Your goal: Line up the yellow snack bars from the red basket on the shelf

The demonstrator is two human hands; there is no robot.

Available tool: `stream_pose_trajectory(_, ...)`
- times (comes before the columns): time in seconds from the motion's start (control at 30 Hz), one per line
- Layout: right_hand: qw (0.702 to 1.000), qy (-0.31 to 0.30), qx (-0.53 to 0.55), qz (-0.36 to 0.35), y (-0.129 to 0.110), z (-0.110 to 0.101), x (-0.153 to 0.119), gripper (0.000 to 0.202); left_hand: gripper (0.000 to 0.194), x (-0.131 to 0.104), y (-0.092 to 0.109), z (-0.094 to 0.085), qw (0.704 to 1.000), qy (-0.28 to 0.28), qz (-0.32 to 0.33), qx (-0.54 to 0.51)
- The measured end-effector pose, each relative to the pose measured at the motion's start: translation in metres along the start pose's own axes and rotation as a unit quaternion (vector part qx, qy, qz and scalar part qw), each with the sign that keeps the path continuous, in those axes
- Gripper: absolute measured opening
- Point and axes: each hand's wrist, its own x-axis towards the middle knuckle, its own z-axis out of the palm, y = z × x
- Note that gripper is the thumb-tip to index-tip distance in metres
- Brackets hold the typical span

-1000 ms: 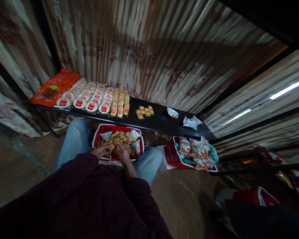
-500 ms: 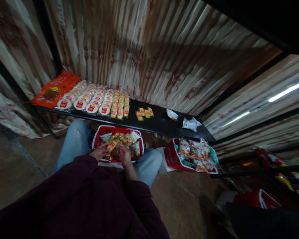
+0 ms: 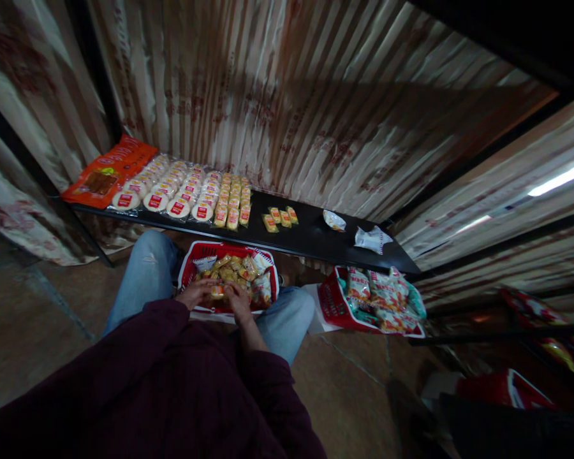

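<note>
A red basket (image 3: pixel 185 264) between my knees holds several small yellow-wrapped snacks (image 3: pixel 228 273) and some white packets. Low over its near side, my left hand (image 3: pixel 195 293) is closed on one end of a small yellow snack pack (image 3: pixel 217 291). At the pack's other end, my right hand (image 3: pixel 238 299) has its fingers on it too. On the black shelf (image 3: pixel 306 238) above stand rows of round white packs (image 3: pixel 179 207) and rows of yellow packs (image 3: pixel 233 203). Several more yellow packs (image 3: pixel 280 218) lie apart, further right.
An orange bag (image 3: pixel 110 172) lies at the shelf's left end. Two white packets (image 3: pixel 333 220) lie on its right part. A second red basket (image 3: pixel 332 299) with white-and-red bags stands right of my knee. Black posts frame the shelf. Another red basket (image 3: pixel 488 389) is at lower right.
My hands have come together on one yellow pack, low in the basket. Half a second ago my right hand was open over the snacks. The view has shifted slightly.
</note>
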Motion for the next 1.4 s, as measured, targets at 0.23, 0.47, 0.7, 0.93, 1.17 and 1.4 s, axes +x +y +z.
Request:
stream_pose_trajectory(0.23, 0.999, 0.023, 0.043, -0.003, 0.010, 0.001, 0.008, 0.031, 0.017, -0.001, 0.007, -0.003, 0.996, 0.028, 0.012, -0.081)
stream_pose_trajectory(0.47, 0.993, -0.050, 0.102, 0.010, 0.010, 0.001, 0.003, 0.039, 0.036, -0.004, 0.008, 0.003, 0.992, 0.022, 0.013, -0.121)
stream_pose_trajectory(0.7, 0.992, -0.072, 0.098, 0.029, 0.000, 0.003, -0.004, 0.036, 0.030, -0.003, 0.009, -0.001, 0.992, 0.022, 0.004, -0.122)
stream_pose_trajectory(0.93, 0.992, -0.086, 0.083, 0.027, -0.008, 0.002, -0.007, 0.035, 0.022, -0.002, 0.008, -0.002, 0.994, 0.015, -0.003, -0.110)
stream_pose_trajectory(1.17, 0.988, -0.122, 0.081, 0.044, -0.013, 0.002, -0.008, 0.041, 0.022, 0.000, 0.005, 0.000, 0.993, 0.029, -0.005, -0.113)
stream_pose_trajectory(1.4, 0.984, -0.147, 0.092, 0.045, -0.014, 0.005, -0.009, 0.037, 0.024, 0.000, 0.006, 0.000, 0.992, 0.034, -0.008, -0.120)
